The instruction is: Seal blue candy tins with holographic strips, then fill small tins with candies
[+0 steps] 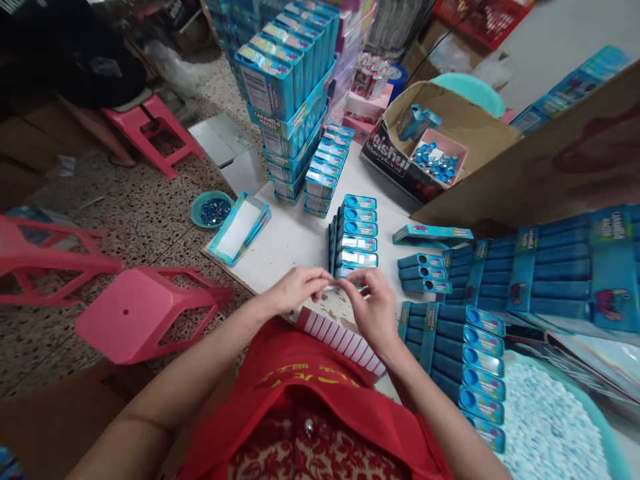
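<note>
From the head camera, I had the left hand [300, 290] and the right hand [373, 307] nearly meeting above the near end of the middle row [359, 227] of blue boxes on the bench [285, 240]. Each hand was narrow, thumb and fingertips drawn into a pinch; whatever lay between them was too small for me to make out. The ribbed red-and-white strip [343, 340] sat on the near side of that row, beneath the hands and against the red apron [300, 373]. To the row's left I saw open blue sleeves [235, 230], and past them, lower down, a bowl [197, 217] of small blue pieces. Beyond the row, a bit left, stood a short stack [323, 177] and a taller tower [285, 127]. Beyond and to its right was the carton [385, 160], with a pink tray [465, 163] of blue pieces inside. Right of the row were three boxes [425, 273]; nearer me on that side lay a bundle [450, 353], beside a tub [593, 407] of pale pieces. Well left of the row stood a pink stool [113, 313].
</note>
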Tool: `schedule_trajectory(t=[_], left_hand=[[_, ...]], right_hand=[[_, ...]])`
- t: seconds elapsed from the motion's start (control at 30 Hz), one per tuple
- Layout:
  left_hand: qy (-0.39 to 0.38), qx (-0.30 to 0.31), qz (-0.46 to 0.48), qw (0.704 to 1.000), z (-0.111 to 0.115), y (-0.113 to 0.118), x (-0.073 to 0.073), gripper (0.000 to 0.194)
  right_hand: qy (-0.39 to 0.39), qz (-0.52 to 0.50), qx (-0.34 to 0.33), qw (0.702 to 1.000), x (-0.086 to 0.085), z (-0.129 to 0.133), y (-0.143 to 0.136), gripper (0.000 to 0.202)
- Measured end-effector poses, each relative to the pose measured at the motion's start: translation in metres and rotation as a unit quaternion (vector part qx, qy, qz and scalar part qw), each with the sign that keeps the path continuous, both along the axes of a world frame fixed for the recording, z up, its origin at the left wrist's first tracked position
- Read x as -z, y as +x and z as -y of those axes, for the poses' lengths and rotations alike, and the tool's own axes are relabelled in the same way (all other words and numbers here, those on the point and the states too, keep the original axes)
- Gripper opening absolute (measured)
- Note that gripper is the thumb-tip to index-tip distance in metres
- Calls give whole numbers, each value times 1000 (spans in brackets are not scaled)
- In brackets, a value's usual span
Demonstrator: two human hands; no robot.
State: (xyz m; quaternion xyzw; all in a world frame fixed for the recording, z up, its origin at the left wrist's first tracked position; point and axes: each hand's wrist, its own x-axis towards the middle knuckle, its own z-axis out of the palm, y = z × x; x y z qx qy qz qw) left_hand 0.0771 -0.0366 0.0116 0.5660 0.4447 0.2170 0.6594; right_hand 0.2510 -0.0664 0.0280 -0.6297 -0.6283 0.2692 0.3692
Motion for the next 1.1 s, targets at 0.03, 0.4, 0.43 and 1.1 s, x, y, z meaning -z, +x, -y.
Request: schedule_trajectory(t=[0.03,0.4,0.43,1.1], left_hand=[[24,-3,11,1000,-17,3,-5,17],[64,-63,25,996,-129,40,23,11],[52,-72,35,995,-128,42,29,11],[-160,30,-4,987,36,-32,111,35]], right_hand=[[22,1,23,999,-1,-14,2,17],[-37,-14,182,983,34,-125,16,13],[-45,-22,193,980,37,-126,18,16],[24,31,-49,998,35,9,-9,12]])
